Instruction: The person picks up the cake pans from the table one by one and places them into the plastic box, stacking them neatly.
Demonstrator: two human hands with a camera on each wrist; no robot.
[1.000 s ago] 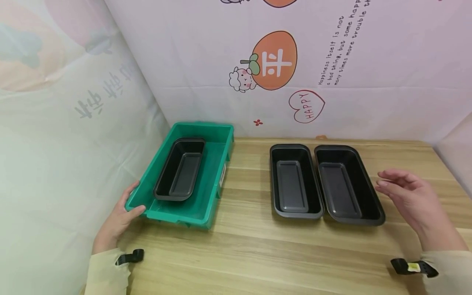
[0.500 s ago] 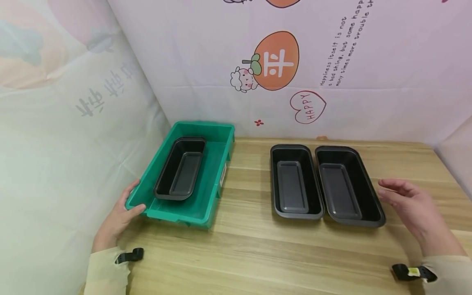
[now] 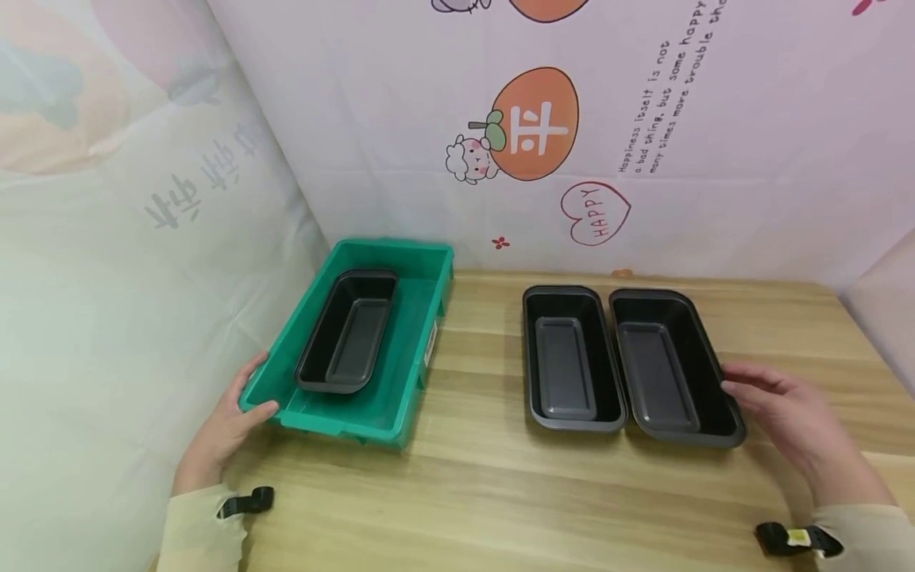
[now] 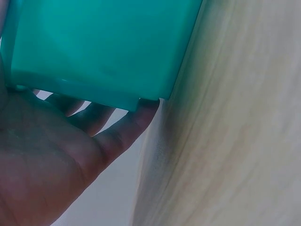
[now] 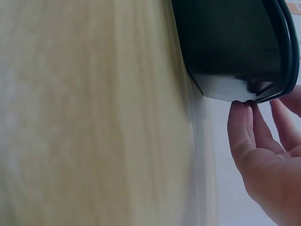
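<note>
In the head view my left hand [image 3: 229, 425] grips the near left corner of a green plastic tray [image 3: 411, 413], thumb over the rim and fingers along the outside wall. A dark loaf pan [image 3: 357, 342] lies inside that tray. Two more black loaf pans stand side by side on the table, a left one [image 3: 565, 369] and a right one [image 3: 658, 377]. My right hand [image 3: 793, 417] pinches the right pan's outer long side, the thumb at its rim. From the right wrist view, the fingertips [image 5: 237, 106] touch that pan's outer wall.
All of this rests on a wood-grain table [image 3: 472, 492]. A printed white sheet [image 3: 386, 119] hangs behind, and a pale sheet [image 3: 143, 318] rises close along the tray's left side. A black strap [image 3: 246, 502] circles each wrist.
My right hand has come down and left from beside the right loaf pan onto its outer rim. My left hand keeps its grip on the tray, and the pans stay where they were.
</note>
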